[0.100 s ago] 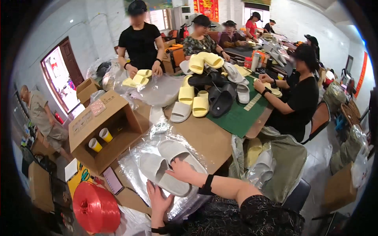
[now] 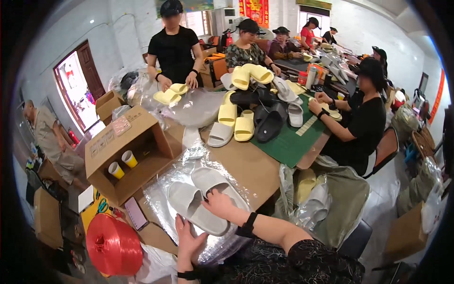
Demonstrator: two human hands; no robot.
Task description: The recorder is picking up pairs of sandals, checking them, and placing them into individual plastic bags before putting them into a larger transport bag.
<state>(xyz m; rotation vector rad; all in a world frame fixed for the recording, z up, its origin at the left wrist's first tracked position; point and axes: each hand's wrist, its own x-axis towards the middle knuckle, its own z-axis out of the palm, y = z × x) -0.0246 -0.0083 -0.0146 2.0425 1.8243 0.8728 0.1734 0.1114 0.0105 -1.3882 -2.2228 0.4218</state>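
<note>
A long brown table [image 2: 257,168] runs away from the near end toward the far wall. At its near end lies a crinkled clear plastic sheet [image 2: 172,187], and on that sheet rests a pair of grey slippers [image 2: 201,196]. Along the left edge stands an open cardboard box [image 2: 124,142] (two paper cups [image 2: 123,164] sit inside it). Toward the right edge a green cutting mat [image 2: 291,139] is spread flat, with a heap of yellow, grey and black slippers [image 2: 253,111] lying beside and partly on it. Further along the left edge lie more clear plastic bags [image 2: 198,106].
</note>
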